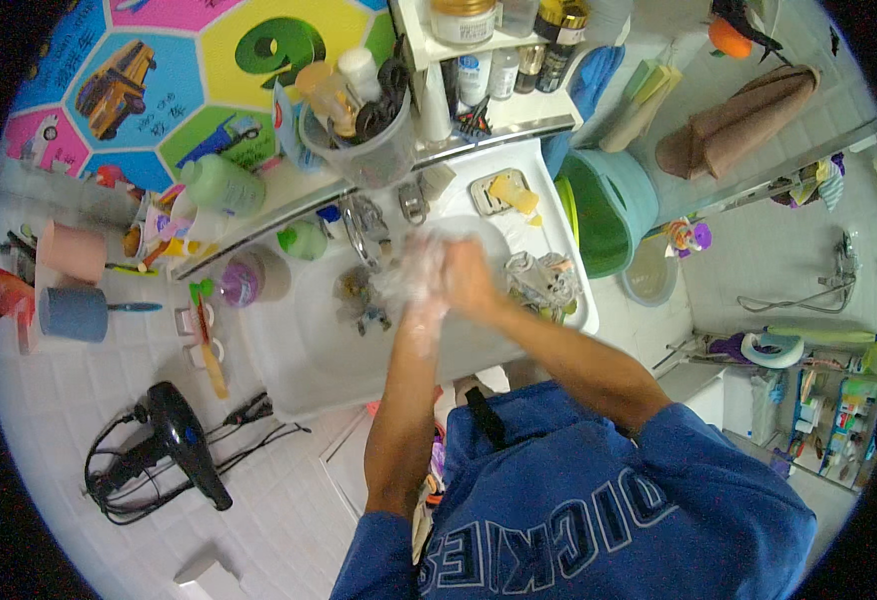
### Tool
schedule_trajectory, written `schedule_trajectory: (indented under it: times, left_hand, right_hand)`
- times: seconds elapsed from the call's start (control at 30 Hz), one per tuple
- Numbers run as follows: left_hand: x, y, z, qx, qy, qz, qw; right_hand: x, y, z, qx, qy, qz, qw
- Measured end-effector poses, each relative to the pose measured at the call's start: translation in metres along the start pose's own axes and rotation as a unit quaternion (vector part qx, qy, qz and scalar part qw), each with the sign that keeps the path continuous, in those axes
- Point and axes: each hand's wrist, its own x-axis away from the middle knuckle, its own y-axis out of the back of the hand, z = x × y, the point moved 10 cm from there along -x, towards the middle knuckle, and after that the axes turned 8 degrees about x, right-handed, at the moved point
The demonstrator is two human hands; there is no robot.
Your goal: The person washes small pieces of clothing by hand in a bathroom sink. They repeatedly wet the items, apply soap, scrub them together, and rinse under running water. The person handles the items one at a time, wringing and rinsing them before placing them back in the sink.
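My left hand (422, 274), coated in white foam or lather, is pressed together with my right hand (468, 274) above a white washbasin (303, 367). Both hands are motion-blurred, so their fingers and anything between them cannot be made out. A chrome faucet (363, 229) stands just left of my left hand. Below it in the bowl lies a small dark, multi-coloured object (363, 300), too blurred to name. To the right of my right hand, a crumpled grey patterned cloth (542, 281) rests on the basin's edge. Behind it, yellow soap pieces (513, 195) lie on a soap dish (481, 196).
A shelf holds a clear plastic tub (367, 154), a green bottle (221, 184) and cosmetics. A purple bottle (237, 285) stands at the basin's left. On the left wall hang a black hair dryer (180, 442) and a brush (210, 352). A teal bucket (618, 202) stands right.
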Motion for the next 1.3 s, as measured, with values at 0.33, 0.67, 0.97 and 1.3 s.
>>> schedule_trajectory:
  times: [0.33, 0.67, 0.97, 1.3]
  left_hand:
    - [-0.015, -0.01, 0.022, 0.103, 0.086, 0.152, 0.979]
    - [-0.005, 0.005, 0.03, -0.016, 0.107, 0.048, 0.993]
    - [0.017, -0.028, 0.018, -0.006, 0.069, 0.129, 0.989]
    - [0.013, -0.016, 0.039, 0.018, 0.137, 0.039, 0.99]
  right_hand:
    - [-0.001, -0.011, 0.0, -0.055, 0.012, 0.016, 0.998]
    - [0.003, 0.003, 0.003, -0.001, 0.052, 0.037, 0.998]
    - [0.029, -0.008, 0.01, 0.002, 0.091, -0.005, 0.996]
    - [0.028, 0.02, -0.014, -0.079, 0.022, -0.063, 0.995]
